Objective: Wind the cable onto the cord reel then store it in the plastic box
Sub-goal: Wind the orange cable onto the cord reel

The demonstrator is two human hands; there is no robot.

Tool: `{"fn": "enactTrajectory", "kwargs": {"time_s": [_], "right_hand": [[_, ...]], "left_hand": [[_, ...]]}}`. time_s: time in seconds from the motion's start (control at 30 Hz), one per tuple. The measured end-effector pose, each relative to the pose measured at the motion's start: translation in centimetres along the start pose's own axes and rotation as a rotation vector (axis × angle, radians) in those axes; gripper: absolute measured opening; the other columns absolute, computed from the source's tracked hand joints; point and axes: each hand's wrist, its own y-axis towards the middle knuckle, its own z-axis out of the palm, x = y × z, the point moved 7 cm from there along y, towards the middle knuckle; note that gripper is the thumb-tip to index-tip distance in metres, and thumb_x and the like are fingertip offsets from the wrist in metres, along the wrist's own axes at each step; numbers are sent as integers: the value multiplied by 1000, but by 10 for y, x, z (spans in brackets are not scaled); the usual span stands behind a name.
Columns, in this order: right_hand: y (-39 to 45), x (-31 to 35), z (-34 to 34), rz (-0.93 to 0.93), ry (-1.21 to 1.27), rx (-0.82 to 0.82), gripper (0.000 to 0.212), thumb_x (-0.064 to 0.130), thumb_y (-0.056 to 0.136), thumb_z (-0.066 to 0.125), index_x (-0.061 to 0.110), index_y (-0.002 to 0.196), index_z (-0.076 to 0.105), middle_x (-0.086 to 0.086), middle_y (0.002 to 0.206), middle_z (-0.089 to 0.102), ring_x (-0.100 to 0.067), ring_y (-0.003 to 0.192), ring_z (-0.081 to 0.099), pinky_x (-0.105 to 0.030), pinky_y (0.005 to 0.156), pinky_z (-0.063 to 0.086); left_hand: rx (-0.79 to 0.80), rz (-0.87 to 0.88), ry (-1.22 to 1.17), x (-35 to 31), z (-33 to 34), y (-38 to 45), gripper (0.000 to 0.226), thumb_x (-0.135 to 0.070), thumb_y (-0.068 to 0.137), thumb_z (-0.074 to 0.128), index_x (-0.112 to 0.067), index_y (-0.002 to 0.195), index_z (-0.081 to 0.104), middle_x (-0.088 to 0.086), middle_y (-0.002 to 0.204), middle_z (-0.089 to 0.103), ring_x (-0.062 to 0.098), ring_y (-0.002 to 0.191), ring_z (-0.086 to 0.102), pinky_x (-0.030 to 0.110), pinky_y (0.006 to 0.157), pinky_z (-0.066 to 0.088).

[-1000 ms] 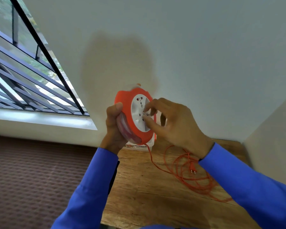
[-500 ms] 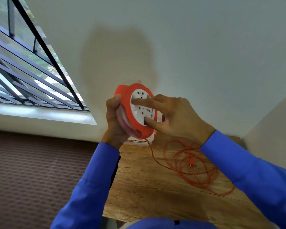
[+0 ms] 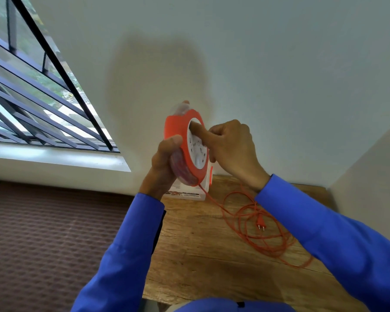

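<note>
Orange cord reel [image 3: 185, 145] held above plastic box [image 3: 189, 190].

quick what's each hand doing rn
Left hand: closed around the cord reel, holding it up.
Right hand: not gripping; finger pressed on the reel's white face.

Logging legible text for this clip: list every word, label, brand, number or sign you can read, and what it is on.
None can be read.
Box: a printed strip along its lower edge, red and dark, too blurred to read.
Reel: small dark marks around the sockets on its white face, too small to read.
Plug, cable, table: no text shows.
</note>
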Motion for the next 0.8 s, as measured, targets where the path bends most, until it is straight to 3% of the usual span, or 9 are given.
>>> {"fn": "enactTrajectory", "kwargs": {"time_s": [0.13,0.23,0.3,0.37,0.47,0.53,0.6,0.7,0.8], "right_hand": [[-3,-10,3,211,149,79,70,65,99,57,6,72,82,-1,42,62,-9,35,52,-29,56,48],[-8,-22,13,413,305,221,68,56,102,56,3,65,79,-1,39,54,-9,31,37,-22,46,36],[-12,-25,16,449,343,274,67,48,106,53,0,66,78,0,37,49,-9,31,32,-18,40,32],[-13,-23,14,363,320,258,66,42,109,50,-1,68,79,3,35,48,-6,31,36,-14,43,36],[-16,-13,4,46,152,149,58,38,111,52,7,71,80,11,42,58,-3,40,53,-15,57,45],[-23,-4,-3,-231,-44,31,39,38,108,58,16,84,79,13,63,68,-5,53,61,-22,59,49],[-34,4,-5,-440,-203,-14,23,38,104,62,20,111,74,7,99,74,-8,65,68,-22,60,53],[-41,2,0,-602,-371,112,44,39,105,58,29,148,56,-3,136,60,-8,80,67,-10,60,45],[-40,-1,0,-680,-506,182,55,43,106,53,37,160,42,-7,144,56,-17,83,70,-16,59,49]], "left_hand": [[17,26,101,2,-5,4,139,-72,60,89,10,154,26,19,112,65,30,96,71,39,80,59],[25,36,70,5,-7,4,137,-72,59,89,5,154,27,11,112,67,23,94,73,33,77,61],[38,14,58,9,-5,3,126,-72,58,90,-2,148,37,4,106,74,20,91,75,31,75,62],[27,2,35,10,-3,3,109,-73,56,90,-14,137,47,-3,101,79,17,89,76,30,74,63],[9,35,-26,5,2,2,92,-72,60,87,-22,132,58,-3,102,79,18,90,76,33,76,64],[-4,72,-92,4,1,2,87,-69,65,86,-27,137,62,3,110,76,23,97,74,38,82,64],[-16,80,-135,5,-4,4,83,-69,64,86,-29,135,68,7,115,73,28,103,71,46,87,60],[29,36,-203,9,-1,5,94,-65,64,88,-23,142,58,12,117,68,29,102,69,45,84,61],[55,0,-194,11,3,3,103,-64,65,88,-18,147,46,9,114,72,25,101,73,40,83,63]]}}
